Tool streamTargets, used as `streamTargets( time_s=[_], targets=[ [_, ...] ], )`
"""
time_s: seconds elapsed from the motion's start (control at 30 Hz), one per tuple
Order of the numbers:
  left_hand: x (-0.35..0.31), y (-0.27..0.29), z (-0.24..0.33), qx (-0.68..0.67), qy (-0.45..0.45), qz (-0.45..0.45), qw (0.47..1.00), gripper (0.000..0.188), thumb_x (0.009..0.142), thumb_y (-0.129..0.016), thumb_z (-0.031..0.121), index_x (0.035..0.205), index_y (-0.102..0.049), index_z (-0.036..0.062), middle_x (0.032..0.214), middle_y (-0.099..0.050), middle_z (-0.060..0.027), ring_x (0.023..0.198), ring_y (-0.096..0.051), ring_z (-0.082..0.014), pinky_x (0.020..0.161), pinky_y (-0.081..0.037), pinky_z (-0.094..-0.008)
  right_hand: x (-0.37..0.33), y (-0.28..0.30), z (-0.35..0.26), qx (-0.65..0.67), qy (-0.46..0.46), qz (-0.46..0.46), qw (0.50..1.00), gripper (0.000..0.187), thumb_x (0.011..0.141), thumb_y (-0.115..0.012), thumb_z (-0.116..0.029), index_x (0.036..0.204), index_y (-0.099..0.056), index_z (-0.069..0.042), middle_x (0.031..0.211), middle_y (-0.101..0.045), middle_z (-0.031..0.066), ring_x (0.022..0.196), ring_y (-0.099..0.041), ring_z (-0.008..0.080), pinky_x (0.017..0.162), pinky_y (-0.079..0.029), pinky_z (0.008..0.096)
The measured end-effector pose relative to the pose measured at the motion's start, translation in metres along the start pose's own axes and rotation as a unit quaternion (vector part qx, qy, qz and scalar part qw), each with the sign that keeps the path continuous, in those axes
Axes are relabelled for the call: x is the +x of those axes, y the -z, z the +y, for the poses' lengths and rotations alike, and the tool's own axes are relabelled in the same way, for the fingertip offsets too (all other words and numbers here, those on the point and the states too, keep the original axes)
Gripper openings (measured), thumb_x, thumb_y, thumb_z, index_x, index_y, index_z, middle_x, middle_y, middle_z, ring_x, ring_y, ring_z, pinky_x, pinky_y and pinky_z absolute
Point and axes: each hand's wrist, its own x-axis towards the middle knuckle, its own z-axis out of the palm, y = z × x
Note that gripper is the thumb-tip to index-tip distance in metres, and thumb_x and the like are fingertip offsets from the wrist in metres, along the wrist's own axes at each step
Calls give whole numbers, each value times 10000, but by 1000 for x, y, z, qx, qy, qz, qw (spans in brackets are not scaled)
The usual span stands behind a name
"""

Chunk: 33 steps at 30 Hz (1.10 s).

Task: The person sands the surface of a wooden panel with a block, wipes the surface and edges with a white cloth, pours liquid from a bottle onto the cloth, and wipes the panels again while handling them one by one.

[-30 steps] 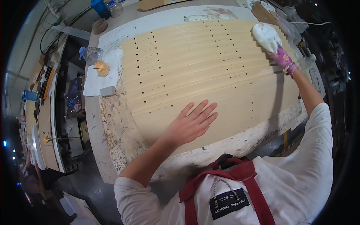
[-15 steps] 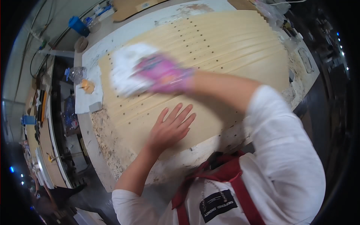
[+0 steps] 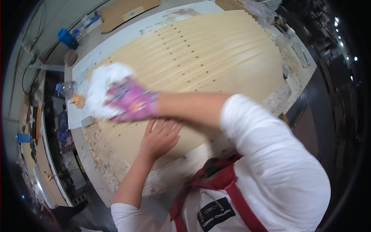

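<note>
Head view: the right hand (image 3: 133,101), in a pink-purple patterned glove, holds a bunched, soft white cloth (image 3: 101,83) at the left end of the pale cream-yellow, flat boards (image 3: 239,65), which lie in overlapping layers marked with rows of small dark holes. Its fingers reach over the cloth, partly spread and pointing left; blur hides their tips, so how tightly they curl into the fabric cannot be told. The right forearm stretches across the boards, above the bare left hand (image 3: 159,140) in the picture. That hand is palm down over the nearest board, its fingers nearly straight and slightly fanned, with narrow gaps between them, and grips nothing. Its fingertips meet the lower edge of the gloved wrist in the picture; whether they touch cannot be told. The boards rest on a stained, whitish work surface (image 3: 270,99). Just beside the cloth, to its left, sit a small rounded orange-tan lump (image 3: 78,101) and, nearer the person, a small grey rectangular block (image 3: 87,121). A clear plastic bottle with a blue cap (image 3: 68,89) lies a little beyond the lump, and a blue cylindrical cup (image 3: 67,38) stands farther off at the upper left.
</note>
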Motion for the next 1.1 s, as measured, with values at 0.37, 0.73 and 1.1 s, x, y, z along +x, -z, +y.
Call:
streamTargets(
  time_s=[0.37, 0.73, 1.1],
  targets=[
    [4, 6, 3, 26, -6, -11, 1000, 488, 852, -660, 348, 1329, -586, 275, 1500, -466, 16, 1391, -400, -225, 1121, -289, -491, -172, 246, 125, -106, -471, 1, 876, 461, 869, -694, -381, 1233, -602, -115, 1015, -662, 118, 885, -641, 245, 807, -526, 391],
    [-4, 2, -4, 2, -13, -5, 1000, 442, 885, -624, 357, 1314, -596, 255, 1379, -543, 8, 1291, -485, -203, 1110, -312, -456, -104, 77, 19, -146, -47, -53, 987, 541, 790, -693, -416, 1248, -624, -135, 1235, -596, 153, 1209, -531, 319, 1042, -354, 512],
    [-7, -4, -6, -5, -32, 36, 999, 443, 919, -600, 377, 1322, -552, 199, 1510, -425, -10, 1423, -352, -204, 1177, -261, -460, -121, 152, 58, -99, -93, -119, 984, 445, 792, -729, -235, 1211, -652, -105, 1209, -622, 140, 1121, -599, 328, 990, -471, 436]
  ],
)
